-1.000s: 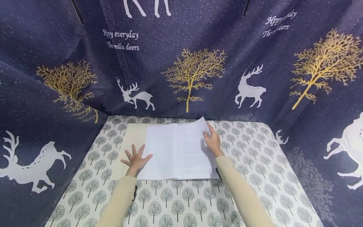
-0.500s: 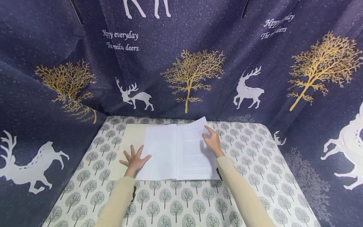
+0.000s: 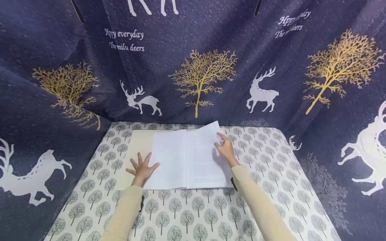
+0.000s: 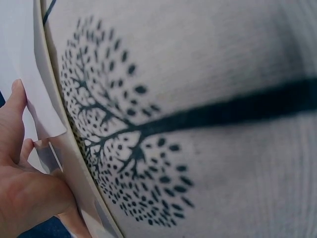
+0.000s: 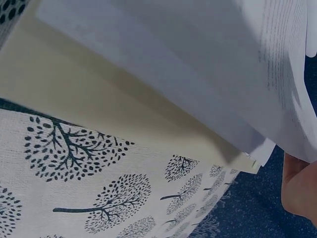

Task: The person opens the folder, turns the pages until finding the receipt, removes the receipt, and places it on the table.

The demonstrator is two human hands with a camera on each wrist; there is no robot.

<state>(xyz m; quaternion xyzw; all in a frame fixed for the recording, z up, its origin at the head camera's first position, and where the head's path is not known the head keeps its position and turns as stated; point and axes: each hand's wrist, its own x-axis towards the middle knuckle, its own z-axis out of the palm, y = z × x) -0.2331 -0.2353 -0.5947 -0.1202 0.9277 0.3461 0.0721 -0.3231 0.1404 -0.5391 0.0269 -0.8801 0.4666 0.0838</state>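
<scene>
An open book or bound stack of white sheets point(image 3: 170, 157) lies on the table, with a cream cover point(image 3: 139, 140) showing at its left. My left hand point(image 3: 142, 170) rests with fingers spread on the left page's edge and the cover. At the upper right, my right hand point(image 3: 226, 147) pinches the edge of a printed page point(image 3: 203, 160), whose top corner is raised. In the right wrist view the lifted page point(image 5: 282, 64) bends above other sheets and the cream cover point(image 5: 99, 94), and part of my right hand point(image 5: 301, 188) shows beneath its edge.
The table carries a white cloth point(image 3: 187, 217) printed with trees. Behind and at both sides hangs a dark blue curtain point(image 3: 181, 33) with deer, golden trees and lettering; it meets the table's back edge.
The view has shifted slightly. Both hands keep nearly the same places on the book; the right page's raised corner stands about as before.
</scene>
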